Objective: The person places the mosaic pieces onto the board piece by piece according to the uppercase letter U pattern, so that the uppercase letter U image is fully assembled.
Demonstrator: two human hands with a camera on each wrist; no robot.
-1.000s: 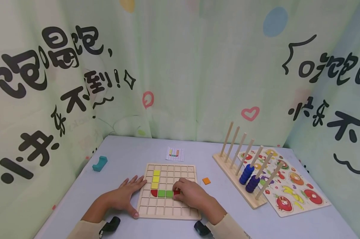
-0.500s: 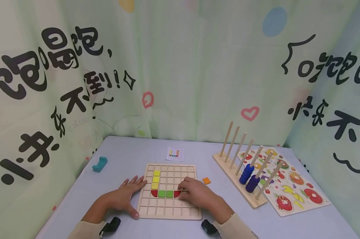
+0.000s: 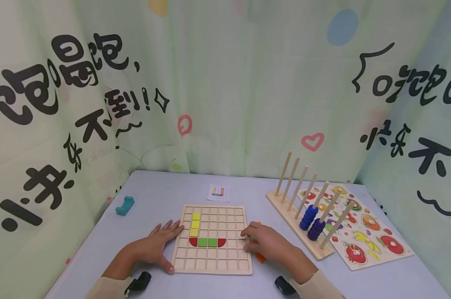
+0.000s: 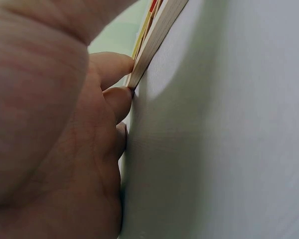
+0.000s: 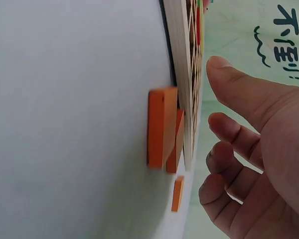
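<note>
Plainly, left hand (image 3: 154, 245): lay spread against the left edge of the square pale wooden grid board (image 3: 207, 264), gripping nothing.
Right hand (image 3: 264, 241): hung near its right edge, thumb and fingers parted, empty.
Flat orange blocks (image 5: 163, 129): sat on the bench (image 3: 165, 187) beside it.
Board: held yellow square tiles (image 3: 194, 224), green square tiles (image 3: 203, 242), red round-cornered tiles (image 3: 221, 242).

The table (image 3: 158, 191) bears a grid board (image 3: 213, 261); orange blocks (image 5: 157, 129); teal piece (image 3: 125, 206); card (image 3: 219, 193); peg rack (image 3: 293, 218); fruit board (image 3: 363, 233).
</note>
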